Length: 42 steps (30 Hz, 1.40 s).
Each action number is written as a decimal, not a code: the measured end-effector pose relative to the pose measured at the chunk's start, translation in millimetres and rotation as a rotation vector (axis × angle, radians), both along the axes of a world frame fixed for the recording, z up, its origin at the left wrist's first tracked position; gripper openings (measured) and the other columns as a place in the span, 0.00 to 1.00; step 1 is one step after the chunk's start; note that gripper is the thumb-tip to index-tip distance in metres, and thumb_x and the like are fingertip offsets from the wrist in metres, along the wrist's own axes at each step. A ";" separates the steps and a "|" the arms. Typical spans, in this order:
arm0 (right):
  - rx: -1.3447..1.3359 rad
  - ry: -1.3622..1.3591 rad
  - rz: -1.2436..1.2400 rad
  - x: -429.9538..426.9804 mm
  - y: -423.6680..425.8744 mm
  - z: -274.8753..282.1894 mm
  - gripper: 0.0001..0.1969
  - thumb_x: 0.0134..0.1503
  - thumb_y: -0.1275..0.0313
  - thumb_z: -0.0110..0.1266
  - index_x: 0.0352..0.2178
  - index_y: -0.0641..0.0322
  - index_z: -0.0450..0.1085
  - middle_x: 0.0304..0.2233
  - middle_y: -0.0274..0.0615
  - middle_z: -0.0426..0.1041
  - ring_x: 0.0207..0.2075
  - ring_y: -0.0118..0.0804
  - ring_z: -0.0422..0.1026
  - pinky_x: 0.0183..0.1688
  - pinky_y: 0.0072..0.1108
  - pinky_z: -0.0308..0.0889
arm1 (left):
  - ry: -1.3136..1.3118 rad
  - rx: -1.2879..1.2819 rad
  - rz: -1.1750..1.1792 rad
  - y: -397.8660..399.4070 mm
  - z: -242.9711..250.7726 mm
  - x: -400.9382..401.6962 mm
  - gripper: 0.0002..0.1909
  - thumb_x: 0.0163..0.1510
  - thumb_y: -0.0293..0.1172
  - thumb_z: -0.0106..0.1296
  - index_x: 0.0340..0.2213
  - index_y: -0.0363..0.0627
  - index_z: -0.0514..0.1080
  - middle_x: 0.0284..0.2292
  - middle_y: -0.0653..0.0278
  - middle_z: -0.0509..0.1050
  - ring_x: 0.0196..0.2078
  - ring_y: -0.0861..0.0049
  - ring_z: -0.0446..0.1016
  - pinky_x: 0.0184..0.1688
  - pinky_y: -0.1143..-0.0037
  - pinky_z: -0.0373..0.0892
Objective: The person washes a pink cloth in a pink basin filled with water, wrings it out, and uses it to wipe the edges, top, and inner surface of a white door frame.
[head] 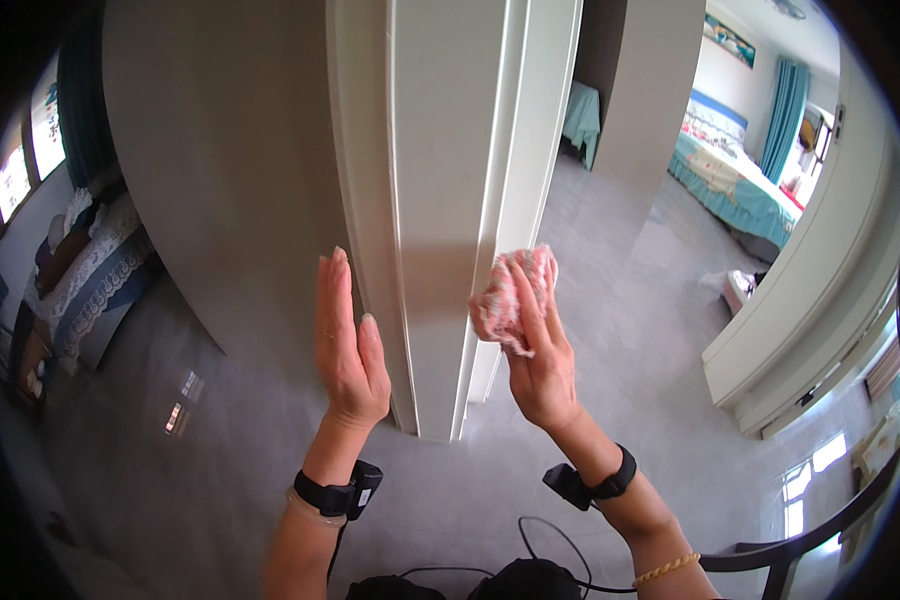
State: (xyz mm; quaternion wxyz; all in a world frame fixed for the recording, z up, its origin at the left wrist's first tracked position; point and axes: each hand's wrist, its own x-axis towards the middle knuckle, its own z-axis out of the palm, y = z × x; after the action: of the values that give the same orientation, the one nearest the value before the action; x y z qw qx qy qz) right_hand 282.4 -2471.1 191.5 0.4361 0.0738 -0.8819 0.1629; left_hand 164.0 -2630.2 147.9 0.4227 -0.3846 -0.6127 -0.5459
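Note:
Straight ahead stands a white door frame (446,187) at the end of a wall between two rooms. A crumpled pink and white cloth (504,300) is in my right hand (544,367), against the frame's right-hand edge. My left hand (349,360) is raised on the other side of the frame, its fingers straight and held together, the thumb a little apart. Nothing is in it. Its palm faces the frame; whether it touches the frame I cannot tell. Each wrist carries a black strap with a small black box.
At the right, a bed with a turquoise skirt (750,191) shows through a doorway with a white door frame (787,300). Another bed with lace-trimmed covers (97,292) is at the far left. Grey glossy floor (450,517) lies below. A black cable (555,525) loops near my knees, beside a dark curved rail (810,536).

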 end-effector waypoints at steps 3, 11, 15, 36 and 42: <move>0.228 0.048 -0.045 -32.4 1.9 38.8 0.29 0.52 0.81 0.44 0.57 0.60 0.50 0.58 0.56 0.48 0.61 0.61 0.39 0.60 0.41 0.41 | 0.008 0.072 -0.013 -4.9 18.6 -1.5 0.24 0.56 0.23 0.33 0.54 0.28 0.50 0.56 0.47 0.54 0.60 0.53 0.50 0.59 0.65 0.50; 0.756 0.431 -0.043 -109.4 4.3 179.0 0.26 0.52 0.76 0.46 0.55 0.53 0.56 0.58 0.55 0.49 0.60 0.56 0.45 0.59 0.39 0.45 | -0.073 0.310 -0.042 1.2 29.8 -57.8 0.23 0.58 0.24 0.31 0.55 0.28 0.48 0.57 0.47 0.51 0.61 0.58 0.49 0.60 0.67 0.48; 0.803 0.334 -0.133 -112.7 -15.6 164.4 0.22 0.55 0.72 0.41 0.52 0.61 0.57 0.56 0.57 0.52 0.59 0.58 0.48 0.59 0.39 0.45 | -0.045 0.413 -0.011 2.9 17.4 -87.0 0.23 0.59 0.26 0.30 0.55 0.29 0.48 0.57 0.48 0.51 0.61 0.59 0.49 0.60 0.68 0.48; 0.937 -0.402 -0.098 -61.9 28.6 -137.6 0.28 0.45 0.71 0.52 0.52 0.50 0.60 0.57 0.37 0.54 0.55 0.39 0.59 0.54 0.34 0.57 | -0.894 0.488 -0.022 33.2 -156.2 -126.2 0.26 0.61 0.41 0.31 0.55 0.37 0.51 0.57 0.52 0.53 0.59 0.64 0.52 0.58 0.73 0.51; 0.553 -0.333 0.102 -60.8 -20.0 -119.1 0.18 0.41 0.76 0.53 0.38 0.53 0.68 0.44 0.38 0.65 0.46 0.41 0.65 0.48 0.30 0.62 | -1.662 1.030 -0.486 17.8 -149.0 -109.6 0.25 0.58 0.44 0.32 0.53 0.43 0.54 0.53 0.59 0.57 0.56 0.71 0.55 0.57 0.68 0.52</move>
State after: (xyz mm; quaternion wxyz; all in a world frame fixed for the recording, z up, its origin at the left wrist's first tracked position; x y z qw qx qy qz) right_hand 221.6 -2491.1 72.4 0.2409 0.2057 -0.9471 -0.0513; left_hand 54.4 -2612.4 -1.1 -0.1468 0.2330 -0.3077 -0.9108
